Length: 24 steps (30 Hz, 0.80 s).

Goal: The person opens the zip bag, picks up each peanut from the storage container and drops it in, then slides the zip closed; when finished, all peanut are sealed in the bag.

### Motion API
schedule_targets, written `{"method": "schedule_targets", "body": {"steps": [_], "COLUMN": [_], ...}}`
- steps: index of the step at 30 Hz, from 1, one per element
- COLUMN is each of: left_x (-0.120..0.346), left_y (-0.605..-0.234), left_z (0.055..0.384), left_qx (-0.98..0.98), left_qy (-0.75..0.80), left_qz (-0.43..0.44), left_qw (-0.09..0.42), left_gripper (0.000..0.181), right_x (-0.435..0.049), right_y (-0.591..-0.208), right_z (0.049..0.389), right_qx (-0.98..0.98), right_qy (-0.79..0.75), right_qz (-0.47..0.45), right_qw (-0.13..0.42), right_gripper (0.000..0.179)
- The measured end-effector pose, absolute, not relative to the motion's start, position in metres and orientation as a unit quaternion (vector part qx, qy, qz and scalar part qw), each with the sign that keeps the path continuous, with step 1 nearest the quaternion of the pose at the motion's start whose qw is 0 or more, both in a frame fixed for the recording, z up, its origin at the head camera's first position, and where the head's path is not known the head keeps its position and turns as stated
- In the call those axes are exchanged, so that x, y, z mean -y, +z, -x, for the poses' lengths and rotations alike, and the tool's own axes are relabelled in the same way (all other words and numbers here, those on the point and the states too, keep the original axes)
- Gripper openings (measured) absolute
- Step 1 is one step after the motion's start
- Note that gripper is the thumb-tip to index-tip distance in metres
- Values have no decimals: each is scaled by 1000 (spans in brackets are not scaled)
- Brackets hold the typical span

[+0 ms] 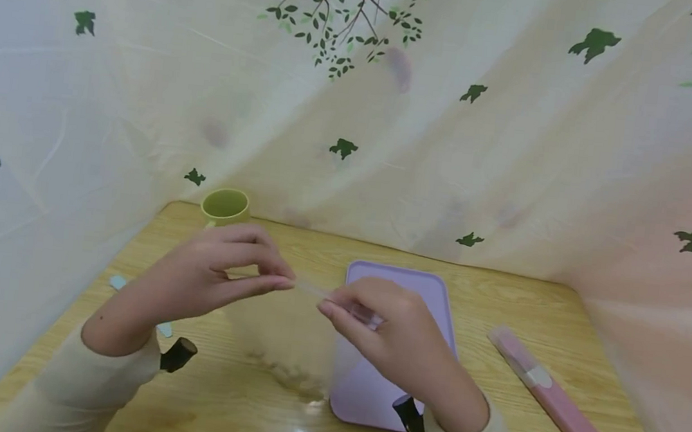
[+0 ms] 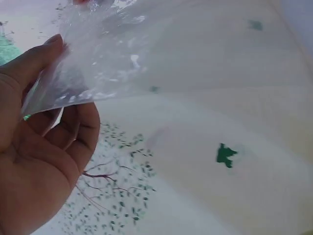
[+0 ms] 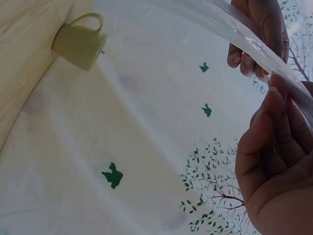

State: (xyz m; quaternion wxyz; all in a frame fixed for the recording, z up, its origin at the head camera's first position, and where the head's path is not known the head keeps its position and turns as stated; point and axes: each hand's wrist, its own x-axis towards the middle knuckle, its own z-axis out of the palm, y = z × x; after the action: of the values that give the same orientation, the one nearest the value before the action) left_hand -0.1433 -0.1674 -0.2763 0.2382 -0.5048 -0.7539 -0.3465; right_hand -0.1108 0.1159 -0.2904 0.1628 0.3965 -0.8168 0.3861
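Note:
A clear plastic bag (image 1: pixel 290 339) hangs between my hands above the table, so transparent that the wood shows through it. My left hand (image 1: pixel 216 269) pinches its top edge between thumb and fingertips. Close by on the right, my right hand (image 1: pixel 394 332) pinches the same edge with thumb and curled fingers. In the left wrist view the bag (image 2: pixel 112 54) looks crinkled and shiny near the thumb. From the right wrist, the bag (image 3: pixel 249 41) appears as a narrow glossy band running to the fingertips. Whether anything lies inside cannot be told.
A purple tray (image 1: pixel 391 398) lies partly under my right hand. Right of it is a long pink case (image 1: pixel 559 403) with a translucent end. A green mug (image 1: pixel 225 217) stands at the back left. Pale blue pieces (image 1: pixel 118 282) show beside my left forearm. Patterned cloth surrounds the table.

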Motion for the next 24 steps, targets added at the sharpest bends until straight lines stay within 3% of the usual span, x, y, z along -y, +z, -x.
{"method": "schedule_targets", "body": {"steps": [4,9,14,20,24], "left_x": [172,172,166,159,158], "left_y": [-264,-279,-322,-359,-375], "left_z": [142,186,246,282,292], "left_qx": [791,893,937,954,957], "left_qy": [-353,-311,-241,-174,-154], "left_qz": [458,310,252,246,244], "left_qw": [199,94,12,4,5], "left_gripper": [6,10,27,25,20], "right_x": [-116,-112,-109,-111,-112], "right_y": [-277,-293,-335,-368,-383], "right_z": [112,170,227,255,268], "right_qx": [810,836,864,883,888], "right_qy": [488,516,483,456,445], "right_qz": [-320,-175,-116,-94,-89], "right_qw": [58,-63,-78,-62,-72], "right_gripper": [5,22,21,22,38]}}
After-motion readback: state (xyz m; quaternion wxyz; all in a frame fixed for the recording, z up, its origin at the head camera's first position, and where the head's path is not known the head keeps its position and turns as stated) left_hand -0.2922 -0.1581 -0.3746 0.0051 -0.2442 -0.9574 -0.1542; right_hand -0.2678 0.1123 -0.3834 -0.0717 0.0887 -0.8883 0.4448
